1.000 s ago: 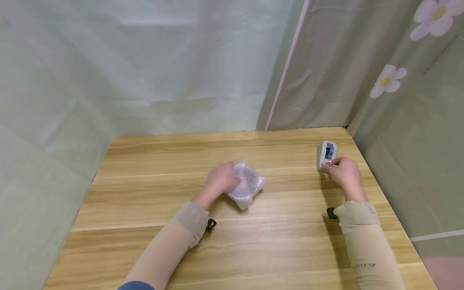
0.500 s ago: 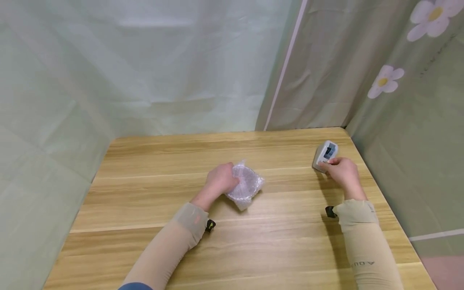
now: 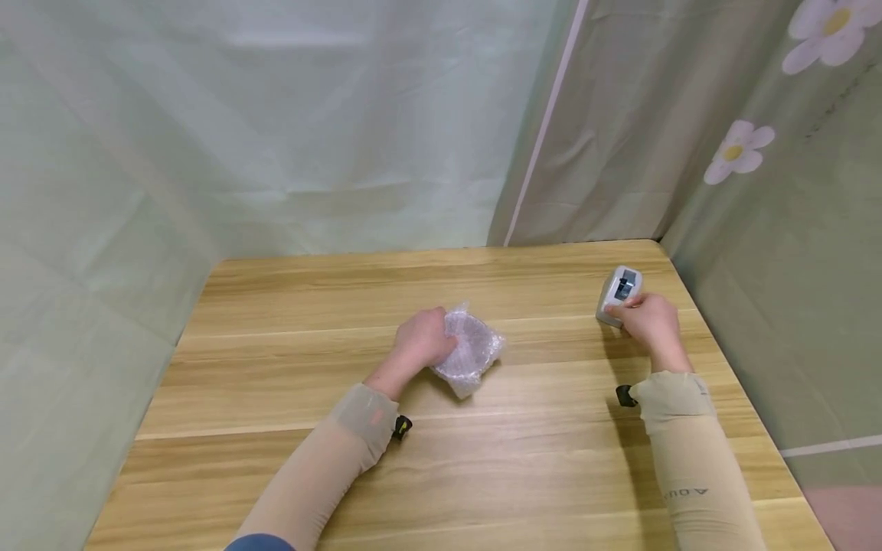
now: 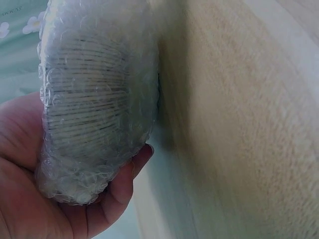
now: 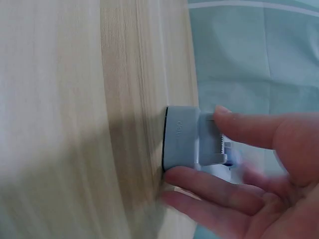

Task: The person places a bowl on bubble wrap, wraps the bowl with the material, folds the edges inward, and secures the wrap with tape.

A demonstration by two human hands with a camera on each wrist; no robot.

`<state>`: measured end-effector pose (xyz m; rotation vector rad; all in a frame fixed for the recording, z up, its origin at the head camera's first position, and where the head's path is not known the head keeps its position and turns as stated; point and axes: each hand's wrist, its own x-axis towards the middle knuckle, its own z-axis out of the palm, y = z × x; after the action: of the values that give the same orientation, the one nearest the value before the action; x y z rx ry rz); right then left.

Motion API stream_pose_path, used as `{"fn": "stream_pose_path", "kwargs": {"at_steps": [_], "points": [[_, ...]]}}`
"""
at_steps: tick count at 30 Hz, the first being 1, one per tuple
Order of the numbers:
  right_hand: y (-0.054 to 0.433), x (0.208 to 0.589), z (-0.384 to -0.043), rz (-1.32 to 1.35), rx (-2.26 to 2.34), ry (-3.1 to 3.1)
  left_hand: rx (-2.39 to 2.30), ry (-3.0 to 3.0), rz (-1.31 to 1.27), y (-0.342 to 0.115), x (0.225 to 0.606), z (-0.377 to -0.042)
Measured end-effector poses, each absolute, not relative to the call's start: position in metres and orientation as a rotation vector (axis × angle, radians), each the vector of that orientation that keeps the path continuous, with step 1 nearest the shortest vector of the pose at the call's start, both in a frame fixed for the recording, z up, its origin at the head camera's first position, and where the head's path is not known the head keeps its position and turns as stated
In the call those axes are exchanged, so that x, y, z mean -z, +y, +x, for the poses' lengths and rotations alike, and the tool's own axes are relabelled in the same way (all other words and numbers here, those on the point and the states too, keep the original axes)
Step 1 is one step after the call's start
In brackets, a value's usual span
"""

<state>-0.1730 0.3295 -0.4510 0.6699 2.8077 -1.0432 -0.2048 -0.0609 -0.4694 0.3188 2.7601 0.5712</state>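
Observation:
My left hand (image 3: 425,338) grips a bubble-wrapped bowl (image 3: 474,346) by its left side, near the middle of the table. Dark, ribbed lines show through the clear wrap on the bowl (image 4: 89,84) in the left wrist view; the thumb lies on one side and the fingers curl beneath. At the far right, my right hand (image 3: 651,321) holds a grey tape dispenser (image 3: 619,295) by its near end. In the right wrist view the thumb is at the cutter end of the dispenser (image 5: 182,137), with the fingers along its side and its dark base against the tabletop.
The wooden table (image 3: 310,474) has its right edge close beside my right hand. Pale green curtains (image 3: 358,138) hang behind it and along both sides, some with white flowers. Both forearms wear beige sleeves (image 3: 696,459).
The tape dispenser has turned slightly, its near end swinging left, and my right hand has shifted a little left and away from me. My left hand and the wrapped bowl stay in place.

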Motion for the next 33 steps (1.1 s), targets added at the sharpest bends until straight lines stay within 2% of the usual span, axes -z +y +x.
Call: {"fn": "stream_pose_path", "kwargs": {"at_steps": [6, 20, 24, 29, 33], "points": [[0.329, 0.453, -0.167, 0.744, 1.139, 2.805, -0.570, 2.757, 0.330, -0.059, 0.470, -0.205], [0.297, 0.474, -0.160, 1.127, 1.733, 2.709, -0.605, 2.742, 0.341, -0.063, 0.470, -0.207], [0.288, 0.484, -0.157, 1.162, 1.889, 2.674, -0.604, 2.740, 0.347, -0.063, 0.471, -0.207], [0.283, 0.489, -0.150, 1.205, 1.811, 2.732, -0.616, 2.745, 0.358, -0.063, 0.470, -0.207], [0.283, 0.485, -0.150, 1.210, 1.966, 2.495, -0.620, 2.752, 0.367, -0.064, 0.470, -0.207]]}}
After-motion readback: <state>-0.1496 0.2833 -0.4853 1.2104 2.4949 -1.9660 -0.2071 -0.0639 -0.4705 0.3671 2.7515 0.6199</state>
